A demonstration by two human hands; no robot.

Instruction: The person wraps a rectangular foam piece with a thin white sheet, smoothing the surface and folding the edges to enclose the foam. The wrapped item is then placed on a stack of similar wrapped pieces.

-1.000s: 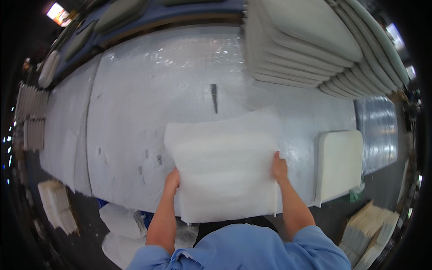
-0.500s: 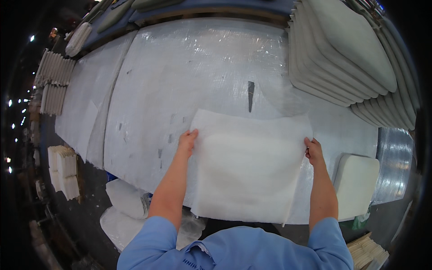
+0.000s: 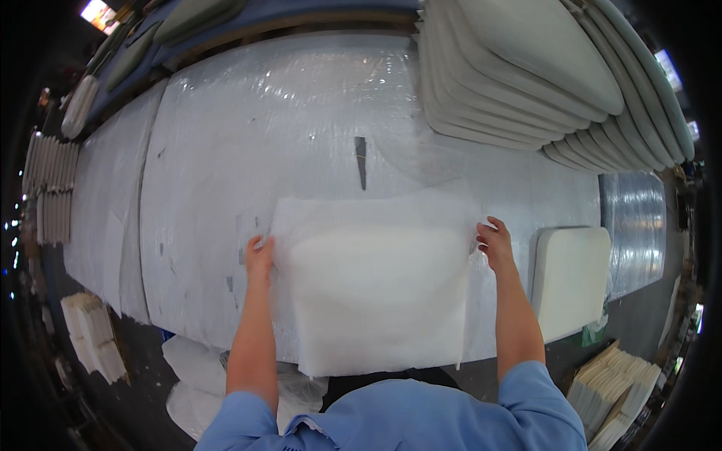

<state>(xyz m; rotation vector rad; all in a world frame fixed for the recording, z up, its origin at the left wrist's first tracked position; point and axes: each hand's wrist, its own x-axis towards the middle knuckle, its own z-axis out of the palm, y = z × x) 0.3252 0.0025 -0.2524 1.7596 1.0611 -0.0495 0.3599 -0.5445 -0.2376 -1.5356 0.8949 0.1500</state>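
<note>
Left hand: the left hand [image 3: 259, 259] is unclenched, fingers loosely curled, just beside the sheet's left edge; contact cannot be told.
Right hand: the right hand [image 3: 495, 246] is released, fingers parted, just beside the right edge; contact cannot be told.
White padding sheet: the white padding sheet [image 3: 376, 301] lies flat between the hands, at the near edge of the film-covered table [image 3: 226, 150].
Slip risk: the sheet may slide off if drawn toward the body.
Crease risk: its thin far margin may fold if the hands pull unevenly.
Snag risk: a dark tapered piece [image 3: 361, 161] beyond could catch the sheet, if it is raised.
Left room: wide tabletop.
Right room: narrower, bounded by a round-cornered white pad [image 3: 573, 278].
Far-right limit: stacked grey cushions [image 3: 519, 45].
</note>
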